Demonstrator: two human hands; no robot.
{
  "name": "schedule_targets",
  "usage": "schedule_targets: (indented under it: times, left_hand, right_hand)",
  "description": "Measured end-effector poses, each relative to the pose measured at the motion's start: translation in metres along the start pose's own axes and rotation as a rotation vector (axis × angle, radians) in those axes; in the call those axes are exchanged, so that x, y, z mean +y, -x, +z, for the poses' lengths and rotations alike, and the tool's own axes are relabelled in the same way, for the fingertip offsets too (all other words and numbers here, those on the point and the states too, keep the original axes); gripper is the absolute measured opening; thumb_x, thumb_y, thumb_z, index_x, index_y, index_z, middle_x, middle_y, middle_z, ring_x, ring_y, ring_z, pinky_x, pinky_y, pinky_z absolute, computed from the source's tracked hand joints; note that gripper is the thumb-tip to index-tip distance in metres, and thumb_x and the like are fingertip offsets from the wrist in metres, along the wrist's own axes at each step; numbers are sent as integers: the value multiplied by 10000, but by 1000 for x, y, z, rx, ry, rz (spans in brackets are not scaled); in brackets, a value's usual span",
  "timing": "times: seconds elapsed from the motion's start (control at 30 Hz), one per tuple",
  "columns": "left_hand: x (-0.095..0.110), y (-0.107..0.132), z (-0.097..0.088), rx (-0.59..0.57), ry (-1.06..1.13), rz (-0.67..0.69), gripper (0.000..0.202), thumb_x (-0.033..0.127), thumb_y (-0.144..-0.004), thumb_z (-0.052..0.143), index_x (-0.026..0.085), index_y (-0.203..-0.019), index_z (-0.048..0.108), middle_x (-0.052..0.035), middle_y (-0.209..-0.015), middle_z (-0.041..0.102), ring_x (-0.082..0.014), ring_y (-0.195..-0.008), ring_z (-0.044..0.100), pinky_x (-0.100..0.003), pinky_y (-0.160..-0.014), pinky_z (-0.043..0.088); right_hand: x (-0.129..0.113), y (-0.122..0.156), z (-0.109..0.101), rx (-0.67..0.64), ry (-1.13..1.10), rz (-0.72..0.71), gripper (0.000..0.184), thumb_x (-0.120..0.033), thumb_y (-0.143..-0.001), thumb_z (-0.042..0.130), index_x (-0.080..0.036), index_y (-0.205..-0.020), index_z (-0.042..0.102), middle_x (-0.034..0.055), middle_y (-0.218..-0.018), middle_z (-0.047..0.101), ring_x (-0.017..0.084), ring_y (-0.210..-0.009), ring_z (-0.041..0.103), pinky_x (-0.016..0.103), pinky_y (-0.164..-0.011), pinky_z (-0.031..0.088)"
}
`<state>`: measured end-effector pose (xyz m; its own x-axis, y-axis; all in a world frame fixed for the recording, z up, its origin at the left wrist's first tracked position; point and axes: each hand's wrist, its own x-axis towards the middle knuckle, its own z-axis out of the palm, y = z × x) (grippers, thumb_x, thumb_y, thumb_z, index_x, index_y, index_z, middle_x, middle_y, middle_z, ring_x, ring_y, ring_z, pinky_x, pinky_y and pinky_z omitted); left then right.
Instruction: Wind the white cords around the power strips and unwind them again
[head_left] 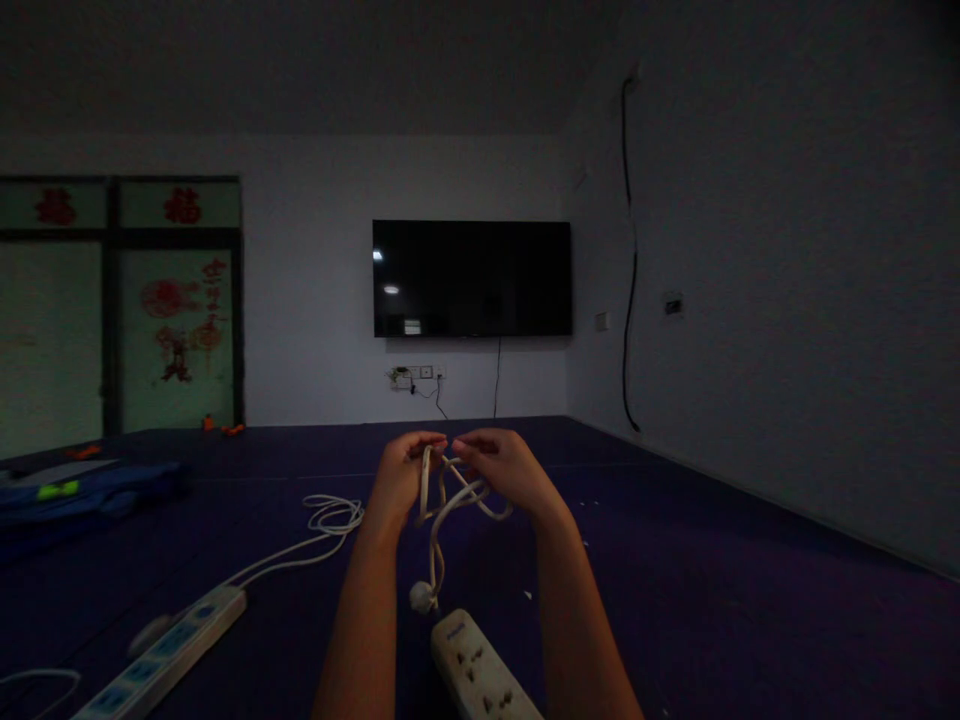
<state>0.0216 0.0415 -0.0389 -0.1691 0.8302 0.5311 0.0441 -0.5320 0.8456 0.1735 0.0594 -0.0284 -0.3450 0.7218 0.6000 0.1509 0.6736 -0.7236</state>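
My left hand (401, 475) and my right hand (504, 468) are raised side by side over a dark purple floor mat, fingers closed. Between them they pinch a looped white power cord (450, 500), bunched into several coils. The cord hangs down to a white plug (422, 597). Just below it, between my forearms, lies a white power strip (480, 670) with its sockets facing up.
A second power strip (169, 650) with blue-marked sockets lies at the lower left, its white cord (330, 518) coiled on the mat. A blue bundle (82, 490) sits at the far left. A dark wall-mounted TV (472, 278) and wall sockets (416, 374) are ahead.
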Motion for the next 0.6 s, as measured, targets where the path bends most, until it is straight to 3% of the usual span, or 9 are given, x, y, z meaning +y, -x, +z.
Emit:
schedule_targets:
  times: [0.23,0.4,0.6]
  left_hand:
    - [2,2,4,41,37,24,286,296,-569,699,135,-804,674,-65,-770,698,-163,-676,628,-269,-629,478]
    - [3,-1,4,140,54,92,248,299,-575,701,136,-759,670,-62,-773,695,-151,-684,620,-247,-628,463]
    - [8,0,3,246,79,181,196,261,-602,697,143,-756,671,-48,-804,702,-146,-743,626,-244,-693,469]
  right_hand:
    - [2,-1,-1,47,92,6,329,-447,-760,591,-146,-839,699,48,-696,690,139,-589,615,211,-502,420]
    - [5,-2,2,46,194,11,343,-449,-788,548,-147,-816,709,33,-638,674,143,-596,611,207,-495,390]
    - [12,-6,4,37,240,-13,402,-491,-802,505,-146,-803,712,42,-702,691,161,-660,628,222,-549,400]
